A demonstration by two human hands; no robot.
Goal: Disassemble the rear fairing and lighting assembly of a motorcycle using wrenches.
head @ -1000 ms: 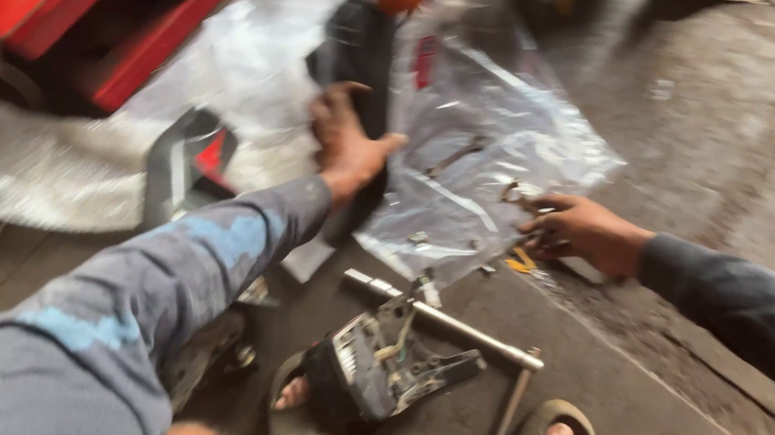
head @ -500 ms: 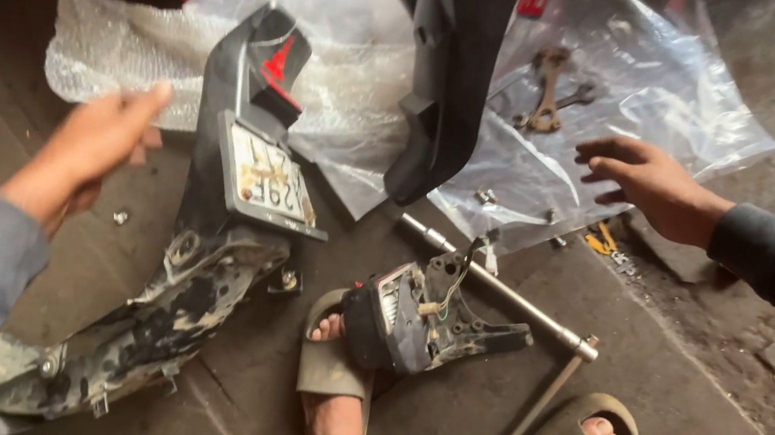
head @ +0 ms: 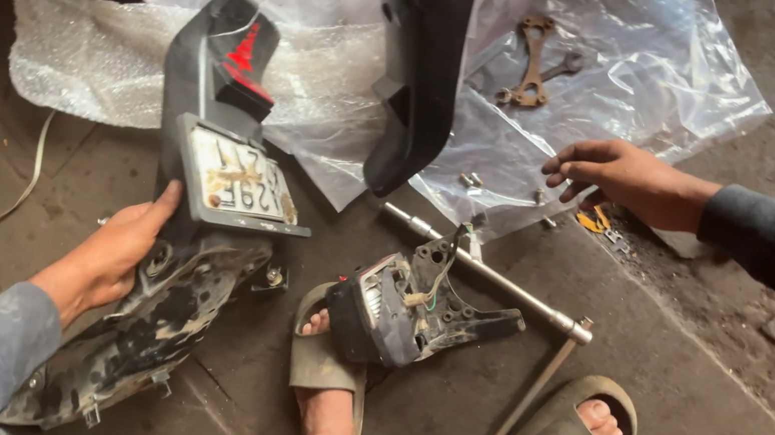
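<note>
Left hand (head: pixel 115 250) clamped on the muddy rear fender (head: pixel 186 250), steadying it on the floor, while right hand (head: pixel 616 176), fingers loosely apart, hovers over bolts (head: pixel 470 180) on the plastic sheet (head: pixel 650 73).

A motorcycle repair workshop, worked at floor level. The stained concrete floor (head: pixel 713 415) serves as the bench: a mud-caked rear fender (head: pixel 161 317) with its number plate lies at eight o'clock, a stripped tail-lamp bracket (head: pixel 415 307) with loose wires sits at the centre, and a long T-handle wrench (head: pixel 530 354) lies across at five o'clock. Towards one o'clock a clear plastic sheet (head: pixel 648 93) holds a rusty link plate (head: pixel 534 61) and scattered bolts (head: pixel 470 180), while bubble wrap (head: pixel 87 54) is spread at ten o'clock
</note>
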